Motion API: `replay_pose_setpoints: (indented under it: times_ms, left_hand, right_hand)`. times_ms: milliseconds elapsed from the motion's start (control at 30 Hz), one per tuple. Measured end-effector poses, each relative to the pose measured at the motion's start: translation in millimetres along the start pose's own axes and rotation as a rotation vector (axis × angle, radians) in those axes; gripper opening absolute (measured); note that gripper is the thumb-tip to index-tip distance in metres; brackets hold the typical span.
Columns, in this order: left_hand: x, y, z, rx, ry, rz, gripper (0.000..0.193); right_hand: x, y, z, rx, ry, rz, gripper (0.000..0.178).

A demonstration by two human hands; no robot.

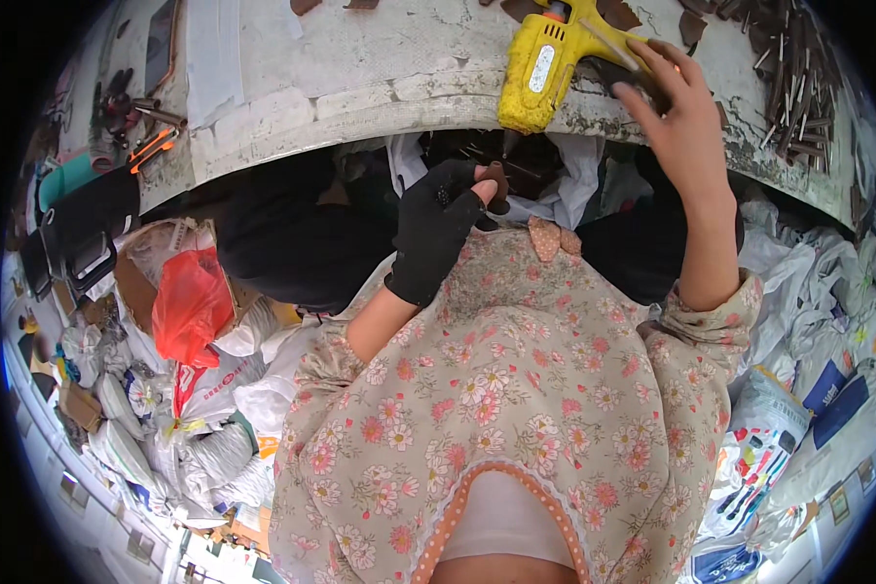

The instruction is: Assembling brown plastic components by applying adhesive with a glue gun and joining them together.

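Note:
A yellow hot glue gun (533, 83), smeared with dark grime, is at the bench edge with its nozzle pointing down toward me. My right hand (679, 117), bare, is loosely around its handle, thumb on the near side and fingers on the far side. A pale thin stick lies across the handle by the fingertips. Below the nozzle, my left hand (436, 229) wears a black fingerless glove. Its thumb and finger pinch a small brown piece (497, 187), apparently leather or fabric. On my lap lies a polka-dot fabric bow (553, 238).
The worn white bench (360, 58) curves across the far side, with brown scraps on it. Many thin brown strips (798, 88) pile at its right. An orange-handled cutter (154, 146) lies at left. A box with a red bag (193, 302) and plastic bags surround me.

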State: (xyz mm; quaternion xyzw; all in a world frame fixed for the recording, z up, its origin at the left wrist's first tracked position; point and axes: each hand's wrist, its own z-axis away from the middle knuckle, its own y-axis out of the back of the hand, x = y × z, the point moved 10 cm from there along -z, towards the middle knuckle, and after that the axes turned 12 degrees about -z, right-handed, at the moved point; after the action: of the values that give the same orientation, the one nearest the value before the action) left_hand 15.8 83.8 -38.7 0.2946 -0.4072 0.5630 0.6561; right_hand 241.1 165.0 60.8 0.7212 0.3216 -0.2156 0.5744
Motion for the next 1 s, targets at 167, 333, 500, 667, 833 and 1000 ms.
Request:
replay_pose_setpoints:
  times_ms: [167, 333, 500, 667, 833, 1000]
  left_hand:
    - [-2, -7, -4, -0.018, -0.021, 0.005, 0.023]
    - [0, -8, -7, 0.021, -0.02, 0.028, 0.023]
    - [1, -8, -6, 0.026, 0.016, -0.013, 0.023]
    - [2, 0, -1, 0.078, -0.009, -0.057, 0.025]
    - [-29, 1, -10, -0.007, 0.167, 0.565, 0.025]
    - [-12, -15, -1, -0.065, 0.291, 0.81, 0.031]
  right_hand:
    - [0, -12, -3, -0.026, -0.039, 0.313, 0.06]
    - [6, -11, -12, -0.093, -0.028, 0.251, 0.061]
    - [6, -10, -13, -0.097, 0.025, 0.187, 0.06]
    - [-8, -9, -6, -0.043, 0.032, 0.143, 0.053]
    - [-54, -40, 42, -0.459, -0.032, -0.396, 0.044]
    - [-91, -43, 75, -0.589, -0.159, -0.694, 0.04]
